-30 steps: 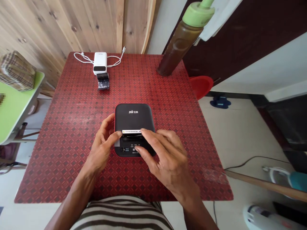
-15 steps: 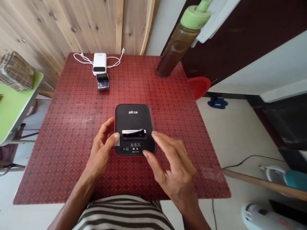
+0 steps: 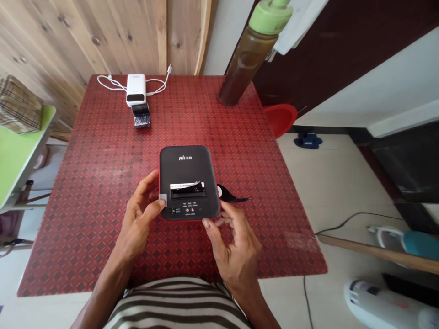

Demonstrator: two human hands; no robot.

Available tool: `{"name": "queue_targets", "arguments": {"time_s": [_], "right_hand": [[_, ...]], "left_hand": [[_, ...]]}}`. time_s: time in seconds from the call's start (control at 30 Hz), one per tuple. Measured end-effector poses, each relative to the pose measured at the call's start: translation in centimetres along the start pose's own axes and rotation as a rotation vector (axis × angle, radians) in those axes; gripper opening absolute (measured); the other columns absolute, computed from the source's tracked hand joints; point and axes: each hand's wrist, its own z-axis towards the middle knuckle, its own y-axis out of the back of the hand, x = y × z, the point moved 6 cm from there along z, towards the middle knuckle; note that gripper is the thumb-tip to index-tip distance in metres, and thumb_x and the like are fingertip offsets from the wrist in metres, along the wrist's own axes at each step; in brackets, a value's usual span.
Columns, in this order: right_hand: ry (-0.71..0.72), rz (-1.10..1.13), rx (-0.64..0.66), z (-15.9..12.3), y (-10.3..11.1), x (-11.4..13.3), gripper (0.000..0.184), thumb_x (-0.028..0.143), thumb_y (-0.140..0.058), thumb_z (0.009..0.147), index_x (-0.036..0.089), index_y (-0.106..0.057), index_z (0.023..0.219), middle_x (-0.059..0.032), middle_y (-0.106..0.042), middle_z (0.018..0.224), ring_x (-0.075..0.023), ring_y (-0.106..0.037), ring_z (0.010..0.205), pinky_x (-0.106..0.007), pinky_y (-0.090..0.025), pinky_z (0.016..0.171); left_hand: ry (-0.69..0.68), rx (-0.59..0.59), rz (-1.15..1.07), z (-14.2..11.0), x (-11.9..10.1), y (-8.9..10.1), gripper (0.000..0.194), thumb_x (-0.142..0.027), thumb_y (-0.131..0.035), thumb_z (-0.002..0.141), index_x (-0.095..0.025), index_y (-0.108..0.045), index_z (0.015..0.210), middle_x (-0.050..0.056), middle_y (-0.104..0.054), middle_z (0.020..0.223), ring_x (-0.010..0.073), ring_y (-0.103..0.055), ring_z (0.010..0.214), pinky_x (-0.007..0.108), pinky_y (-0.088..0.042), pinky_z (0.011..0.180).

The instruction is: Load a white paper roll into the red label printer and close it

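A black label printer (image 3: 187,171) with red sides is above the middle of the red table, its front edge toward me. Torn black paper (image 3: 188,188) sticks out of its slot. My left hand (image 3: 139,219) grips the printer's left side, thumb on top beside a small grey sticker (image 3: 162,198). At the lower right corner my right hand (image 3: 235,240) holds it, thumb at the front edge and fingers along the side. Just right of the printer shows a black strip (image 3: 233,195) with a small white round part, partly hidden behind it.
At the back of the patterned table (image 3: 103,219) lies a white power bank (image 3: 136,89) with a white cable, and a black strip (image 3: 141,118) before it. A tall bottle (image 3: 245,64) with green lid stands back right. A red stool (image 3: 281,119) is beside the table.
My right hand has closed in on the printer's right corner. The printer has shifted slightly in view, and the black strip with the white round part now shows at its right.
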Motion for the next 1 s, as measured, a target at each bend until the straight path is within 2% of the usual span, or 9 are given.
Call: {"name": "queue_targets", "arguments": {"time_s": [0.2,0.63,0.77,1.0], "right_hand": [[-0.033,0.073,0.032,-0.30,-0.23,-0.14,0.029,0.037,-0.068,0.115,0.022,-0.067,0.139,-0.0066,-0.081,0.108,-0.0176,-0.079,0.082,-0.031,-0.072,0.078],[-0.041,0.127,0.024,-0.05,-0.39,-0.20,0.031,0.033,-0.070,0.114,0.021,-0.067,0.143,-0.0090,-0.081,0.116,-0.0179,-0.081,0.089,-0.031,-0.072,0.083],[-0.036,0.130,0.023,-0.01,-0.32,-0.15,0.032,0.031,-0.070,0.114,0.022,-0.067,0.144,-0.0078,-0.082,0.114,-0.0171,-0.080,0.085,-0.030,-0.072,0.081],[-0.041,0.125,0.015,-0.13,-0.40,-0.24,0.033,0.029,-0.073,0.112,0.023,-0.068,0.144,-0.0078,-0.083,0.115,-0.0185,-0.081,0.085,-0.031,-0.072,0.078]], "left_hand": [[0.004,0.011,0.004,0.03,0.06,0.30,0.058,-0.037,-0.083,0.099,-0.036,-0.071,0.155,0.005,-0.070,0.163,0.0342,-0.068,0.145,0.045,-0.058,0.111],[0.012,-0.022,-0.033,-0.06,-0.01,-0.06,0.059,-0.038,-0.084,0.097,-0.035,-0.071,0.154,0.006,-0.071,0.161,0.0369,-0.063,0.152,0.053,-0.051,0.125],[0.015,-0.043,-0.033,-0.08,-0.04,0.00,0.059,-0.037,-0.085,0.095,-0.034,-0.072,0.152,0.007,-0.071,0.161,0.0365,-0.060,0.156,0.054,-0.047,0.130],[0.062,-0.092,-0.044,0.05,-0.69,-0.50,0.059,-0.036,-0.085,0.089,-0.030,-0.073,0.147,0.008,-0.074,0.155,0.0369,-0.066,0.146,0.054,-0.051,0.124]]}}
